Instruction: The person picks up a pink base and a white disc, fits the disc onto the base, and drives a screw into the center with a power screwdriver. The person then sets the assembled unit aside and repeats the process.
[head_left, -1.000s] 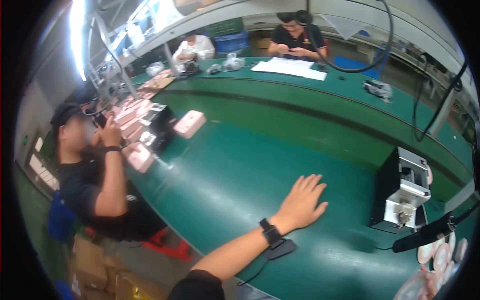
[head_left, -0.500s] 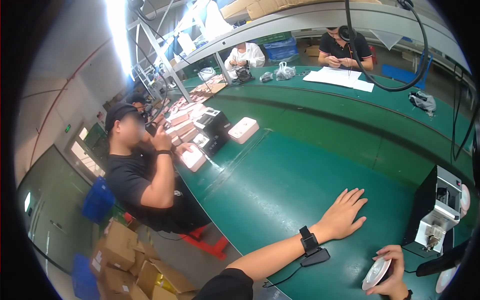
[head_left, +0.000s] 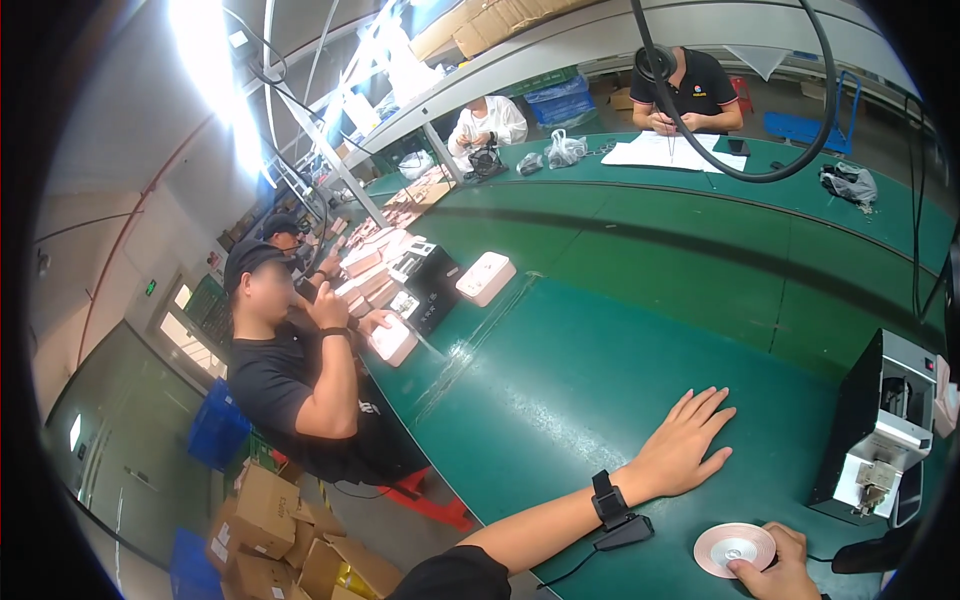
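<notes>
right hand [head_left: 784, 566]: grasping 1 pink-white disc [head_left: 722, 552] | disc: steeply tilted earlier, now face-up | left hand [head_left: 682, 446]: flat, holding nothing

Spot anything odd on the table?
Only a whitish, scuffed-looking line across the green table stands out, breaking its plain surface. Near the left hand and the disc in the right hand, nothing looks spilled or damaged.

My left forearm [head_left: 545, 528] slants up rightward from the bottom centre; my left hand [head_left: 682, 448] lies palm down right of centre, fingers slightly spread, thumb out. At the lower right, my right hand [head_left: 784, 566] curls in a grip, thumb angled leftward.
</notes>
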